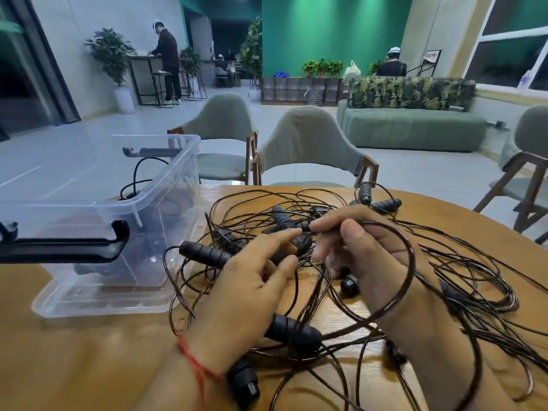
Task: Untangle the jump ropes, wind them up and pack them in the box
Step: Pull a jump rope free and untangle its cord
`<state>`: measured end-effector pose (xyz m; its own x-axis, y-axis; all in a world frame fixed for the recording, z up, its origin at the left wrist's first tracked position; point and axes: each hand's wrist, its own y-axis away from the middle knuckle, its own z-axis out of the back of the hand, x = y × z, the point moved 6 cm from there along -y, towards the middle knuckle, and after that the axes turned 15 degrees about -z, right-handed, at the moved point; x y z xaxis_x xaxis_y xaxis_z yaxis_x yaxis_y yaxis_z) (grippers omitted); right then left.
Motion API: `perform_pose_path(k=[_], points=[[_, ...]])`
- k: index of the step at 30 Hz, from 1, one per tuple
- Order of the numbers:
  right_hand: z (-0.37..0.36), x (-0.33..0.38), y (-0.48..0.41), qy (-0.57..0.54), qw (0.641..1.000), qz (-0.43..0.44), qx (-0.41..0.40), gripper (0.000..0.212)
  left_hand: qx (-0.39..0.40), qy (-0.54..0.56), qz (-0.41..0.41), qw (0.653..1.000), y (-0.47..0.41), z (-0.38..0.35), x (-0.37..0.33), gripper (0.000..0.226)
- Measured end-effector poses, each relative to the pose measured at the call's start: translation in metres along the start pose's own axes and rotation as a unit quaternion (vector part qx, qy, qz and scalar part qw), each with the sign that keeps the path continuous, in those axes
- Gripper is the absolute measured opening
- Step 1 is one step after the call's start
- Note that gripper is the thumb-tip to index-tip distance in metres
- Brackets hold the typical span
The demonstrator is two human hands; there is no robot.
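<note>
Many jump ropes [284,218] lie in one big knot from the middle of the table [89,351] to its right edge. One rope looks packed already (a black cord pokes up inside the clear box [166,209] at the left edge), so I think most of the work is left. The left hand [246,292] is spread loose over the pile. The right hand [364,262] pinches a loop of cord [410,262] that curls round it. Crossing cords and black handles [293,332] block a clean pull. Chairs [308,137] stand past the far edge.
</note>
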<state>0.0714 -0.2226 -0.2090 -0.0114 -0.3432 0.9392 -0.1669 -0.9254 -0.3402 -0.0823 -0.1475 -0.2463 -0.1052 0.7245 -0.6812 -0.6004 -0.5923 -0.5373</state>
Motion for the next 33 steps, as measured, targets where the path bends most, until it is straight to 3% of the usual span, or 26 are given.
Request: perform_pose_path(k=[2, 5, 9, 14, 19, 21, 24, 26, 29, 33], points=[[-0.001, 0.002, 0.003, -0.035, 0.999, 0.003, 0.035, 0.027, 0.023, -0.076, -0.028, 0.996, -0.002, -0.006, -0.003, 0.029], [-0.001, 0.008, 0.006, -0.082, 0.995, 0.015, 0.05, 0.03, 0.035, -0.13, 0.01, 0.991, -0.004, -0.004, 0.007, 0.034], [0.007, 0.011, 0.006, -0.115, 0.993, 0.008, 0.008, 0.032, -0.05, -0.143, -0.029, 0.988, -0.002, 0.01, 0.001, 0.023], [0.004, -0.008, 0.005, 0.144, 0.984, -0.102, -0.014, 0.035, -0.148, -0.093, -0.099, 0.98, 0.0, 0.033, -0.031, 0.019], [-0.018, -0.037, 0.002, 0.292, 0.949, -0.111, 0.032, 0.019, -0.117, -0.044, -0.117, 0.985, 0.0, 0.029, -0.048, 0.017], [-0.026, -0.046, -0.001, 0.258, 0.957, -0.128, 0.026, 0.024, -0.113, -0.038, -0.11, 0.987, 0.001, 0.026, -0.046, 0.015], [-0.022, -0.051, -0.004, 0.198, 0.975, -0.104, -0.01, 0.007, -0.111, -0.036, -0.104, 0.988, 0.0, 0.023, -0.044, 0.017], [-0.02, -0.041, -0.004, 0.2, 0.977, -0.077, 0.002, 0.023, -0.115, -0.026, -0.105, 0.987, 0.0, 0.023, -0.043, 0.017], [-0.015, -0.034, 0.0, 0.155, 0.983, -0.088, 0.03, 0.028, -0.123, -0.03, -0.1, 0.987, 0.001, 0.024, -0.043, 0.024], [-0.012, -0.04, 0.0, 0.159, 0.983, -0.095, -0.011, 0.028, -0.129, -0.039, -0.072, 0.988, 0.0, 0.027, -0.035, 0.034]])
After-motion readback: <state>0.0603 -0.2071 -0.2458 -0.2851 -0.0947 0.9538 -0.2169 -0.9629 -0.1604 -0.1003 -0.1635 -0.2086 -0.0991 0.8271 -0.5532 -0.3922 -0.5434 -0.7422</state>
